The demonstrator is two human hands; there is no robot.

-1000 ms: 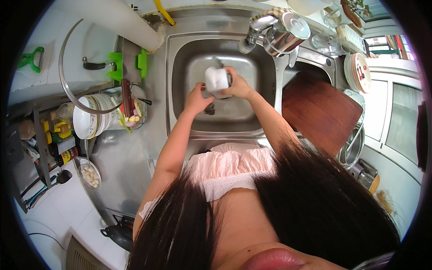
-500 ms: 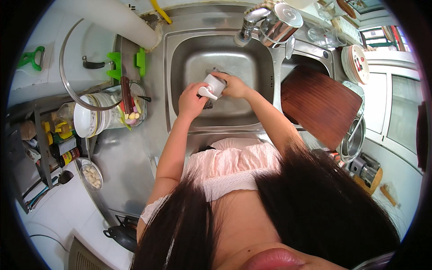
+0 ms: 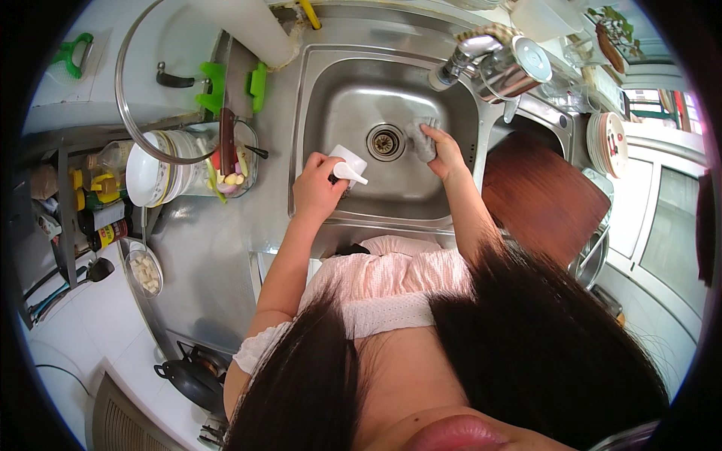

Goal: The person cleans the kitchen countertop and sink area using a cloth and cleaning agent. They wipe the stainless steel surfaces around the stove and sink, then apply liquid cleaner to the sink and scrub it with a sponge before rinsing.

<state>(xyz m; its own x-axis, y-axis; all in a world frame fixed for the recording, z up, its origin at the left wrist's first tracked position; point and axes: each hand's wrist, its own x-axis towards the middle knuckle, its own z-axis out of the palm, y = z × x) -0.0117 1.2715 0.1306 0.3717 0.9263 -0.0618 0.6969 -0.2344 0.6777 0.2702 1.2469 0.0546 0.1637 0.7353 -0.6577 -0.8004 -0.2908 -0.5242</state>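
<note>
Both hands have come apart since a moment ago, when they met over one white cup above the sink. Now the left hand (image 3: 317, 189) alone grips the white cup (image 3: 347, 167) at the near-left edge of the steel sink (image 3: 353, 90), handle pointing right, while the right hand (image 3: 444, 150) is closed on a grey scouring cloth (image 3: 420, 137) pressed to the basin floor just beside the drain (image 3: 385, 141). Scrubbing of the cup looks paused or finished. Around them: a steel counter, a glass bowl of cut vegetables (image 3: 229, 167) to the left, a wooden cutting board (image 3: 543, 195) to the right, a kettle (image 3: 515, 69) behind the tap (image 3: 459, 62).
</note>
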